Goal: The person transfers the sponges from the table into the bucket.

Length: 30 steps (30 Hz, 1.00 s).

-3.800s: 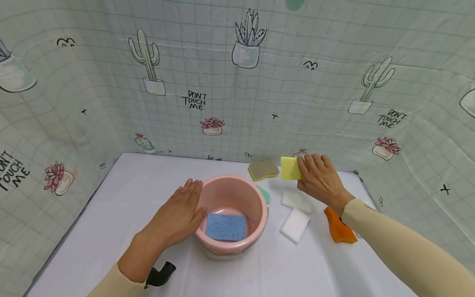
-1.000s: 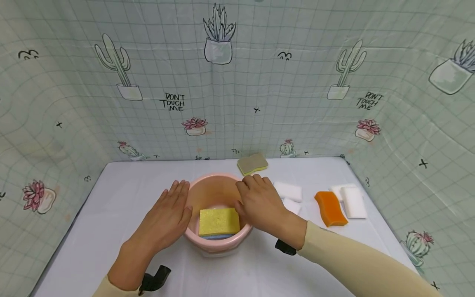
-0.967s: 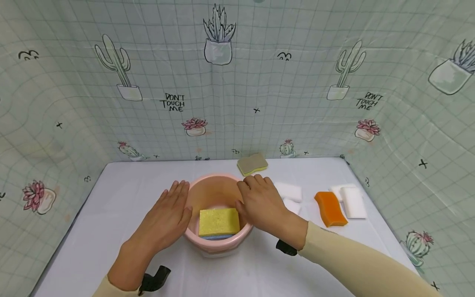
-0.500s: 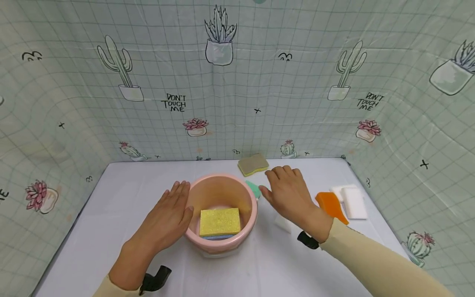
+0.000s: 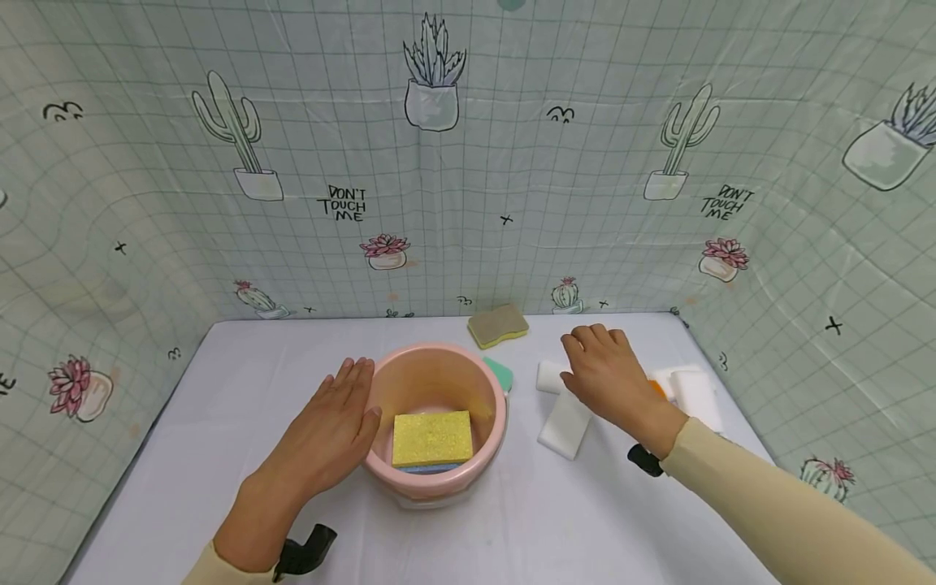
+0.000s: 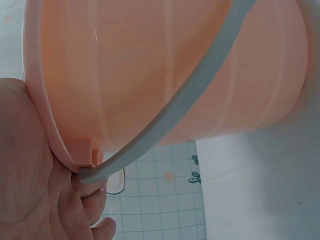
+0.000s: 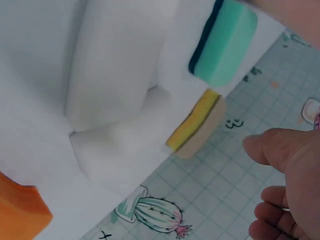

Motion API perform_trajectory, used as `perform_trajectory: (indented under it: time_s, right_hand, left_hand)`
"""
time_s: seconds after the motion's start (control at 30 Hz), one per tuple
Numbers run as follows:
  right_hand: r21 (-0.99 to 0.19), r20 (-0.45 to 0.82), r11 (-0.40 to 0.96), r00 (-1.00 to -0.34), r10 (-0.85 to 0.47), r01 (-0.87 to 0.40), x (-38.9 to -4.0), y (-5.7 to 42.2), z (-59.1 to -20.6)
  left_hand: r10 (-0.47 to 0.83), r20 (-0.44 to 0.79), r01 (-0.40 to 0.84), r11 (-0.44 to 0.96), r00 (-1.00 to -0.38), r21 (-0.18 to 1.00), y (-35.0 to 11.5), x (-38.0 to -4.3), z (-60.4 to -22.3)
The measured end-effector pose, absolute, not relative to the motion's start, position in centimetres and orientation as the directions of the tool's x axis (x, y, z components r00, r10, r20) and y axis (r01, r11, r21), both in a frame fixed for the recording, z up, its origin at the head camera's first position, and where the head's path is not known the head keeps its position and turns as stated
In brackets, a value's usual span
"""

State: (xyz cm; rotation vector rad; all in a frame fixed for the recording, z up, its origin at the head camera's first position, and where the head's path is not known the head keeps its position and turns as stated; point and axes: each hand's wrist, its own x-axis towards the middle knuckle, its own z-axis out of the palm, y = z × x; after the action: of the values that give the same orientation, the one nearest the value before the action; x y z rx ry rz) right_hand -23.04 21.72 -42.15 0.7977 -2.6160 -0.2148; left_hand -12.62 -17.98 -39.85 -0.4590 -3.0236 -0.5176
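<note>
My left hand [image 5: 332, 431] lies with straight fingers against the left rim of a pink bucket [image 5: 439, 486]. The left wrist view shows its palm along that rim, close to the end of the grey handle [image 6: 175, 110]. Inside the bucket a yellow sponge [image 5: 431, 439] rests on top of a blue sponge [image 5: 430, 469]. My right hand [image 5: 617, 386] hovers over the right side of the table, fingers loosely bent and holding nothing. Just left of it are two white sponges [image 5: 565, 426]. An orange sponge [image 7: 22, 210] is mostly hidden behind that hand in the head view.
A green sponge [image 5: 499, 372] sits close by the bucket's right side. Toward the back edge lies a yellow sponge with a grey-brown top [image 5: 497, 325]. Two more white sponges [image 5: 696, 394] are at the far right. A cactus-print curtain [image 5: 453, 179] surrounds the table [image 5: 512, 536].
My right hand brought the yellow sponge into the bucket and let it go on the blue one. It then moved right, away from the rim. My left hand stays at the rim.
</note>
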Motion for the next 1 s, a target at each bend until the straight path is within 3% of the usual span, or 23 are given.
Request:
perform_trajectory:
  time_s: [0.27, 0.5, 0.83, 1.0]
  right_hand:
    - [0.506, 0.137, 0.571, -0.593, -0.793, -0.647, -26.4, 18.9, -44.0]
    - [0.576, -0.033, 0.39, -0.497, -0.867, -0.719, -28.6, 15.8, -45.6]
    - [0.477, -0.145, 0.409, -0.529, -0.836, -0.778, -30.0, 13.3, -46.6]
    - [0.438, -0.106, 0.46, -0.552, -0.827, -0.773, -30.7, 14.1, -46.9]
  left_hand:
    - [0.273, 0.066, 0.279, 0.896, -0.96, 0.347, -18.1, -12.7, -39.9]
    - [0.262, 0.059, 0.265, 0.899, -0.963, 0.349, -18.1, -12.6, -39.9]
    - [0.269, 0.083, 0.281, 0.897, -0.96, 0.342, -18.2, -12.6, -40.0]
    - [0.268, 0.075, 0.277, 0.897, -0.961, 0.345, -18.2, -12.6, -40.1]
